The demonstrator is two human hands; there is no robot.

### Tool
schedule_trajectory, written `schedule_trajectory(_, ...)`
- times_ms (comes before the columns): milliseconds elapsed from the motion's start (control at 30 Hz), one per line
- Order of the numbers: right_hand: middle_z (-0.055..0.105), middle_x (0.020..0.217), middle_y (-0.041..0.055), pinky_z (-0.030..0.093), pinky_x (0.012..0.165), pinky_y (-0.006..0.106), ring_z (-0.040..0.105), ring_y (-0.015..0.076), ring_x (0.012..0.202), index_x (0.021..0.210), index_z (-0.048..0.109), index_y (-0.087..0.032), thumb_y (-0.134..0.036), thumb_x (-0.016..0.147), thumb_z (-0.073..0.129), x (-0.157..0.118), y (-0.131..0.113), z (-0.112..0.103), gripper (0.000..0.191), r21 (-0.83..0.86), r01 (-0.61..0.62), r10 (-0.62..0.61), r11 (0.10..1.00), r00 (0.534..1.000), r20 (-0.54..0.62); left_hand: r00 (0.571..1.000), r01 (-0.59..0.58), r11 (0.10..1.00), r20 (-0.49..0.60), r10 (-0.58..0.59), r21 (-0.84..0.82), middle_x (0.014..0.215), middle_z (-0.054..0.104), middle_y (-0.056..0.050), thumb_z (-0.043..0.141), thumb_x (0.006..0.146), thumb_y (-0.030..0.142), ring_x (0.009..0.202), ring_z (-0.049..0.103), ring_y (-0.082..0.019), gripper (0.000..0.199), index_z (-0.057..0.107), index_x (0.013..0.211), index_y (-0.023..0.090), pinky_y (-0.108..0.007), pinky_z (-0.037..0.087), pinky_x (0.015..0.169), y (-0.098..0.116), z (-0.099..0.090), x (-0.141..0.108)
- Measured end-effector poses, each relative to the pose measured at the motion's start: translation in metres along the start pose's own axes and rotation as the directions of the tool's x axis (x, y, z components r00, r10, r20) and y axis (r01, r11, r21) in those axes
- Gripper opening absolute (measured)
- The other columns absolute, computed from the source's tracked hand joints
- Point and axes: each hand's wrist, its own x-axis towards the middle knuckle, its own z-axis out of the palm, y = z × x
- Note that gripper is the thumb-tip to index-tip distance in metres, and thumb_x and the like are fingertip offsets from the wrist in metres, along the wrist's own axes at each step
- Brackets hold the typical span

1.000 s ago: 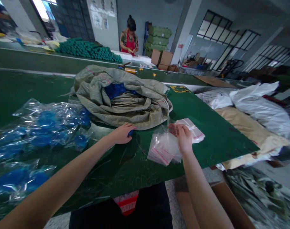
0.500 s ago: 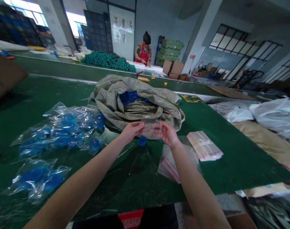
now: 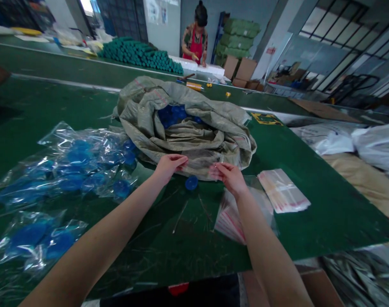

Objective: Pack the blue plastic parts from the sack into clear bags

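Between my two hands a clear plastic bag is stretched out, with nothing visible inside it. My left hand pinches its left side, and my right hand pinches its right side. A round blue piece lies on the green table just below the bag. Behind my hands stands a grey-green woven sack, its mouth rolled down around many blue pieces. Beside my right forearm lie a spread of flat clear bags and a banded stack of bags.
Clear bags holding blue pieces are heaped on the left of the table. Farther off are a pile of green rods, an orange cylinder and a person in a red apron. White sacks lie to the right.
The view has tilted down and come closer to the table. Both hands still hold the clear bag, now lower against the sack's front, with the left hand's fingers more closed in a pinch.
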Motion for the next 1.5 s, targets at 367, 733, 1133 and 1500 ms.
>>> schedule_trajectory(367,0.076,0.080,0.0038,0.062,0.068,0.034,0.073,0.0214,0.073,0.079,0.071,-0.019,-0.047,0.066,0.081,-0.001,0.011,0.017,0.032,-0.046,0.114,-0.119,0.992,0.982,-0.146,0.696,-0.465,0.414,0.033,0.718,0.782,0.099,0.062,-0.009,0.065,0.084,0.034,0.098,0.057,-0.023,0.020,0.060,0.094,0.017,-0.041,0.048,0.092,0.027,0.023,-0.037)
schedule_trajectory(733,0.071,0.119,0.0056,0.055,0.098,0.045,0.065,0.0262,0.116,0.099,0.075,-0.022,-0.056,0.087,0.053,-0.029,0.014,0.050,0.042,-0.049,0.241,-0.239,0.969,0.970,0.046,0.778,-0.570,0.384,0.327,0.536,0.727,0.099,0.070,-0.008,0.066,0.080,0.017,0.089,0.066,-0.021,0.023,0.065,0.103,0.018,-0.035,0.052,0.085,0.017,0.053,-0.055)
schedule_trajectory(1133,0.075,0.095,0.0063,0.059,0.082,0.037,0.071,0.0210,0.084,0.093,0.073,-0.020,-0.039,0.080,0.069,-0.023,0.018,0.041,0.023,-0.456,0.346,-0.444,0.820,0.887,-0.127,0.866,-0.489,0.580,0.281,0.414,0.652,0.085,0.076,-0.003,0.054,0.091,0.037,0.072,0.067,-0.018,0.029,0.077,0.092,0.020,-0.027,0.049,0.066,0.025,0.050,-0.057)
schedule_trajectory(1500,0.068,0.079,0.0063,0.054,0.067,0.029,0.062,0.0156,0.069,0.082,0.066,-0.018,-0.026,0.089,0.053,-0.039,0.008,0.052,0.016,-0.878,0.329,-0.768,0.349,0.636,-0.067,0.708,-0.508,0.228,0.252,0.659,0.831,0.065,0.060,-0.002,0.055,0.084,0.022,0.060,0.056,-0.015,0.017,0.053,0.068,0.020,-0.027,0.042,0.060,0.023,0.058,-0.072)
